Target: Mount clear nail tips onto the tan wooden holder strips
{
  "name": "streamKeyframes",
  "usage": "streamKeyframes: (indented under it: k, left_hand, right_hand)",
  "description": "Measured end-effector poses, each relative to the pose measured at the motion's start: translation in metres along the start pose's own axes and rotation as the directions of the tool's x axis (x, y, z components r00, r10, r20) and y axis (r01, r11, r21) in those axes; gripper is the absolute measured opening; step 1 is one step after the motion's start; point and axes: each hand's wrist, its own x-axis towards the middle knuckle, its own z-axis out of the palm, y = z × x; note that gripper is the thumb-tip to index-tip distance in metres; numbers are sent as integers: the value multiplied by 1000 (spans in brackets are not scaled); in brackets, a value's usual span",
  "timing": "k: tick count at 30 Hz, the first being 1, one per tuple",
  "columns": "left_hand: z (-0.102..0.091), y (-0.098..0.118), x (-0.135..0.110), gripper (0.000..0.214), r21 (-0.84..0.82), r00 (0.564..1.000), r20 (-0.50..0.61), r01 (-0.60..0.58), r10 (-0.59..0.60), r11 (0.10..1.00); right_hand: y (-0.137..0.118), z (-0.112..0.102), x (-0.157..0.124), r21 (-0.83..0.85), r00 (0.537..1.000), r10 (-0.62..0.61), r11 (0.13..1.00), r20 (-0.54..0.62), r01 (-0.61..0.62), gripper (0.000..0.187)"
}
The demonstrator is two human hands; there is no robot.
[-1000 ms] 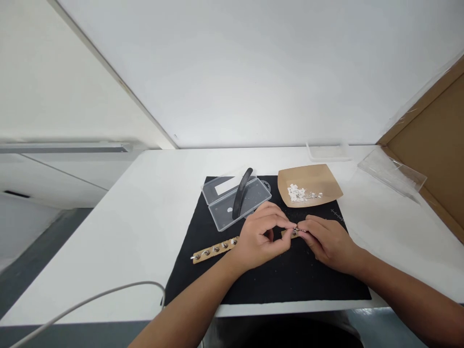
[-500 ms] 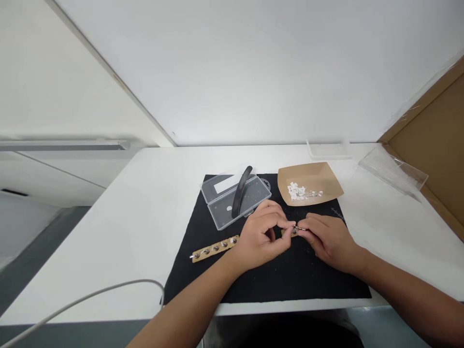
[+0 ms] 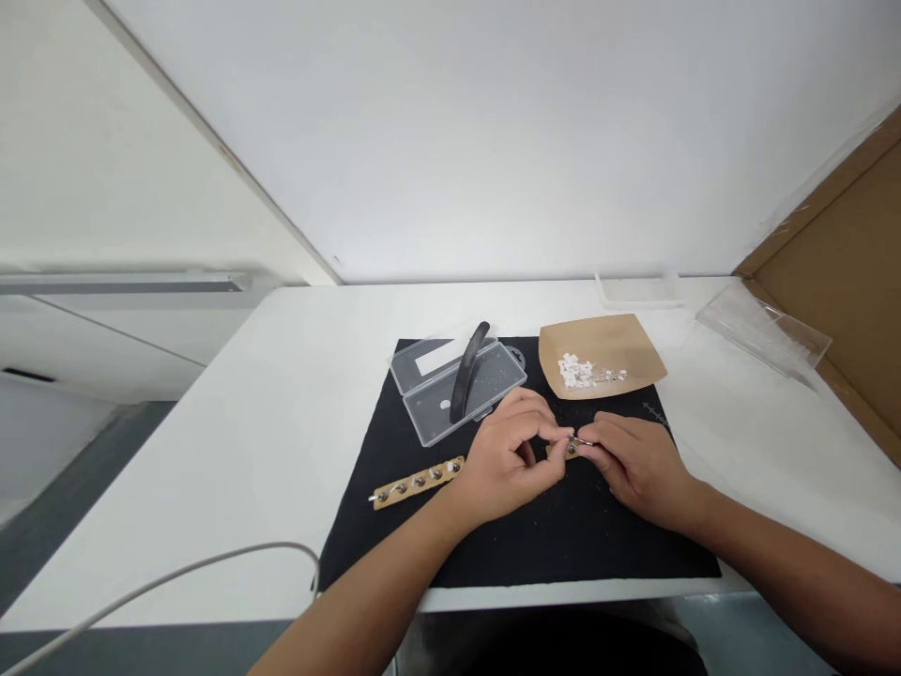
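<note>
Little has changed since half a second ago: both hands sit at the same spot on the black mat (image 3: 563,549), fingertips meeting, with the right thumb only slightly shifted. The left hand (image 3: 508,457) pinches the right end of the cardboard strip (image 3: 419,482); the right hand (image 3: 637,462) grips a small metal piece (image 3: 578,442) against that end. The strip lies flat on the mat, its long axis running from lower left to upper right, a row of small studs along its bare left part. Behind the hands, an open clear plastic case (image 3: 433,413) has a curved black bar (image 3: 468,374) lying across it – and a brown paper tray (image 3: 623,340) holds a heap of white bits (image 3: 575,372)
</note>
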Motion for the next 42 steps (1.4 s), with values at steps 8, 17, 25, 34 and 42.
streamKeyframes:
  k: [8, 17, 25, 34, 42]
  left_hand:
    - [0, -2, -1, 7, -20, 1000, 2, 14, -14, 1000]
    - [0, -1, 0, 8, -25, 1000, -2, 26, -26, 999]
    - [1, 1, 0, 12, -35, 997, -4, 75, -75, 997]
    - [3, 1, -2, 10, -99, 986, 27, 168, -166, 981]
    - [2, 4, -1, 10, -140, 980, 66, 194, -186, 971]
  right_hand:
    - [-1, -1, 0, -20, 1000, -19, 1000, -1, 19, 25]
    - [-2, -1, 1, -47, 1000, -14, 999, 0, 14, 28]
    - [-2, 0, 1, -36, 1000, 4, 999, 25, -3, 28]
    - [-1, 1, 0, 93, 997, 38, 995, 71, -44, 28]
    - [-6, -2, 3, 252, 986, 106, 958, 128, -136, 30]
